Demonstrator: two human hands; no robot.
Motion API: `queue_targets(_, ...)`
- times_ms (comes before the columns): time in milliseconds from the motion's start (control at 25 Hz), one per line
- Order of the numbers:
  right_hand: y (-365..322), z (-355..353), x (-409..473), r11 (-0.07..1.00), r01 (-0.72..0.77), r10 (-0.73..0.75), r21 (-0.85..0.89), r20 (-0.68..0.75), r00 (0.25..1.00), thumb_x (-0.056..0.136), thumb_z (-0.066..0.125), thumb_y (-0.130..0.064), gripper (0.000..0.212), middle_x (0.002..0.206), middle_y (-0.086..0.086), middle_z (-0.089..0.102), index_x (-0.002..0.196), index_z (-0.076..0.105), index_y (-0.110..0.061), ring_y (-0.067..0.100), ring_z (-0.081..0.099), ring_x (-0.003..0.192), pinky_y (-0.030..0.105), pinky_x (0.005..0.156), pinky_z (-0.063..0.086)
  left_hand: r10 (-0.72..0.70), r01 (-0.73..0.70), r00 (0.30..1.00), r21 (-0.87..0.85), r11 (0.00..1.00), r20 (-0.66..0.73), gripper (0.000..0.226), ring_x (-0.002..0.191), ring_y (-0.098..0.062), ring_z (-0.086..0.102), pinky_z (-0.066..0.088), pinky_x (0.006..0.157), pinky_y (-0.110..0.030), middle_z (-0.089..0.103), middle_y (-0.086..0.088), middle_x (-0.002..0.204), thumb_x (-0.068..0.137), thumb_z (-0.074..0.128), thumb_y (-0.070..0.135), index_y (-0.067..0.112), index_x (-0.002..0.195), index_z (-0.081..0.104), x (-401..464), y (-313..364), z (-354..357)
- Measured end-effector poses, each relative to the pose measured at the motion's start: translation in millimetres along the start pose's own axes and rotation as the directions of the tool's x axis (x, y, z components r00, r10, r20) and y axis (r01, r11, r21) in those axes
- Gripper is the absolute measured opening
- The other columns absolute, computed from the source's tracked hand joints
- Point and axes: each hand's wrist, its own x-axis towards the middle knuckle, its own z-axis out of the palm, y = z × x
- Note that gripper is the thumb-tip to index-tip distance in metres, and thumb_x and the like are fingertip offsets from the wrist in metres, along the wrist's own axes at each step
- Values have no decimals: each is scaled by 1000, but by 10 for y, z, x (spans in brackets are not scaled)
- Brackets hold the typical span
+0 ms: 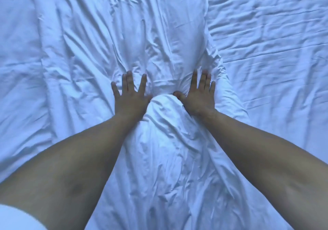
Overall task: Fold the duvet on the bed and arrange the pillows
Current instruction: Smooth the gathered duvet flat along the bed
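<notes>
A white, heavily creased duvet [159, 34] fills the middle and left of the head view, running away from me as a long padded band. My left hand [130, 94] lies flat on it with fingers spread. My right hand [198, 94] presses flat beside the duvet's right edge, fingers apart. Between my two wrists the duvet bulges up into a rounded hump [165, 123]. Neither hand grips any fabric. No pillow is in view.
The wrinkled white bed sheet [275, 52] lies exposed to the right of the duvet's straight edge. More white bedding [16, 61] spreads to the left. A bit of my white sleeve [16, 217] shows at the bottom left.
</notes>
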Motion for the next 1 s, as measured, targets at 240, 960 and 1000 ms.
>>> queue_targets(240,934,408,-1812,970,241,-241,-11,11,970,99,27,-69,80,170,5,-18,163,-3,-32,24,-18,157,43,127,-8,41,-41,998,7,999,-48,83,157,-42,-2,5,123,-64,2,-19,171,95,28,71,25,163,17,-2533,378,881)
queue_targets(960,1513,509,-4109,905,380,-249,-193,484,839,98,50,-41,94,164,21,-30,160,-19,-26,47,-24,151,63,122,-8,-167,249,884,-136,959,437,66,157,-18,12,14,123,-47,15,2,171,104,28,53,27,163,18,-5050,689,663)
queue_targets(1000,1377,463,-4129,898,392,-260,-199,480,838,97,50,-45,96,164,19,-31,160,-21,-26,49,-23,150,65,122,-8,-199,266,902,-132,955,383,64,155,-19,19,12,124,-48,25,0,168,105,26,51,22,162,24,-5066,657,647)
